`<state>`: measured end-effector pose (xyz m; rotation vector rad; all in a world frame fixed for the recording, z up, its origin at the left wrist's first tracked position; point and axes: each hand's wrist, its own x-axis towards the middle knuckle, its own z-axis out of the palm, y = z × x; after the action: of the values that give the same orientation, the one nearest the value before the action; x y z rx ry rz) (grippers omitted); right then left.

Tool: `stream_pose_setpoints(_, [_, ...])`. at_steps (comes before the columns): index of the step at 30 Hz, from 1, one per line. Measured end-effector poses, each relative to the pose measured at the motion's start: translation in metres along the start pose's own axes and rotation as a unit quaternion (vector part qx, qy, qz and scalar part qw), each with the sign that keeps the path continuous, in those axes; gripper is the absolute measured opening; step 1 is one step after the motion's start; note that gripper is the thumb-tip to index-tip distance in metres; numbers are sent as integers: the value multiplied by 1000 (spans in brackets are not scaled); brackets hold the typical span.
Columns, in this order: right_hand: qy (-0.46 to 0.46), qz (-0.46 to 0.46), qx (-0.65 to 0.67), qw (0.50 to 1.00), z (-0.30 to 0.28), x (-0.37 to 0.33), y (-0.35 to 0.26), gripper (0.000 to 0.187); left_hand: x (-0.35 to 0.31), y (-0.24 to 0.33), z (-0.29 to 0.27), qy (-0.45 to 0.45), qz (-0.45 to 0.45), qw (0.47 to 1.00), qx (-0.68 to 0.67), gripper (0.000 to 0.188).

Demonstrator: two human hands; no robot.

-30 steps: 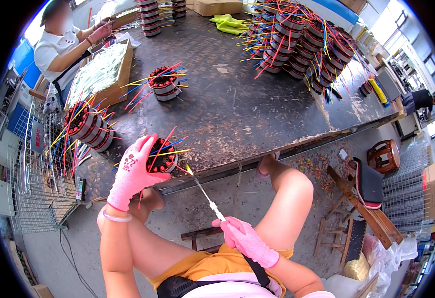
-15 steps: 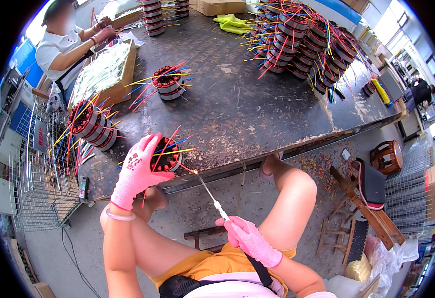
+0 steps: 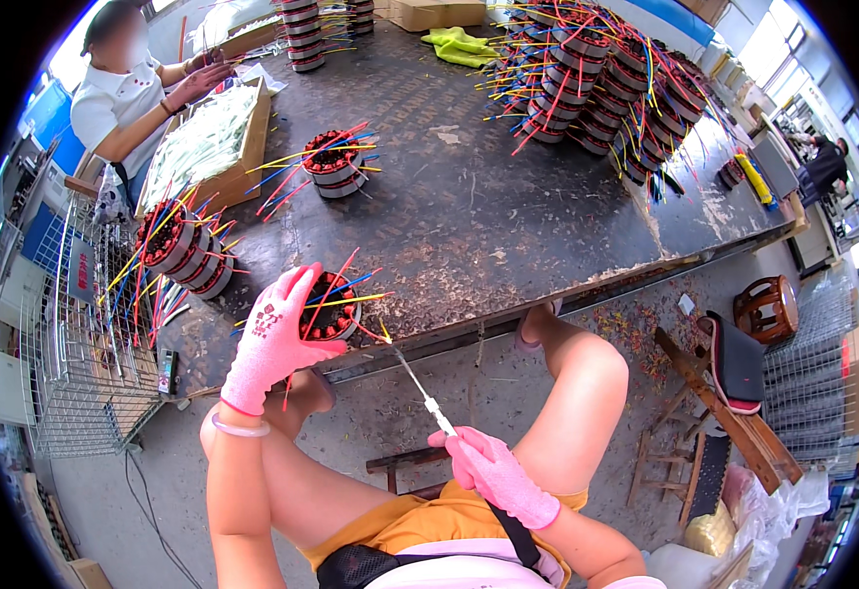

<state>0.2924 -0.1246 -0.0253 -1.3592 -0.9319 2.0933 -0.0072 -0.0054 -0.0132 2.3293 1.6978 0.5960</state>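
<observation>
My left hand (image 3: 274, 339), in a pink glove, is closed round the side of a motor stator (image 3: 335, 316) with red windings at the table's near edge. Red, blue and yellow wire leads stick out of the stator. My right hand (image 3: 500, 475), gloved in pink too, grips a slim tool with a white handle and a thin metal shaft (image 3: 413, 378). The shaft's tip meets the end of a red lead just right of the stator, where a small bright yellowish spot shows. I cannot make out the tool's exact kind.
More stators stand on the dark table (image 3: 429, 216): one single (image 3: 334, 167), a leaning stack (image 3: 189, 255) at left, a large pile (image 3: 587, 88) at the back right. A co-worker (image 3: 120, 93) sits beyond a box of white sleeves (image 3: 209, 142). A wire cart (image 3: 91, 363) flanks the left.
The tool's tip and the red lead have shifted very slightly, and a short yellow lead end now stands up beside them. The co-worker's hands have moved.
</observation>
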Motion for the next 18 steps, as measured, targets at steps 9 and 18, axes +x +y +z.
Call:
stream_pose_setpoints(9, [-5,0,4,1000,-1,2,5,35,0,0,0,-2,-4,1000,-6,98])
stream_pose_setpoints(18, [-15,-15,22,1000,-2,0,6,38,3,2,-4,-9,-1,1000,-24,96])
